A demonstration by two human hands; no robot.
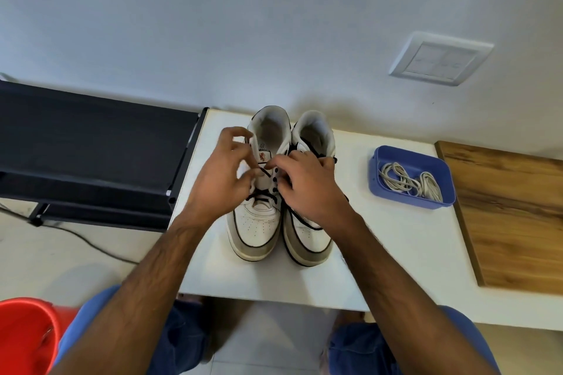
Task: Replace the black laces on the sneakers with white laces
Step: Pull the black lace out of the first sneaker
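Observation:
Two white sneakers stand side by side on a white table (396,253), toes toward me. The left sneaker (257,222) has a black lace (262,193) partly pulled out of its upper eyelets. My left hand (222,179) sits over that shoe's left side, its fingers curled and pinching at the lace near the tongue. My right hand (304,189) reaches across from the right and pinches the lace at the upper eyelets. The right sneaker (310,234) is still laced in black and is half hidden under my right hand. White laces (408,181) lie coiled in a blue tray (377,173).
A black shelf rack (91,143) stands left of the table. A wooden board (515,216) lies at the right. A red bucket (24,335) sits at the bottom left on the floor. A wall switch plate (441,58) is behind.

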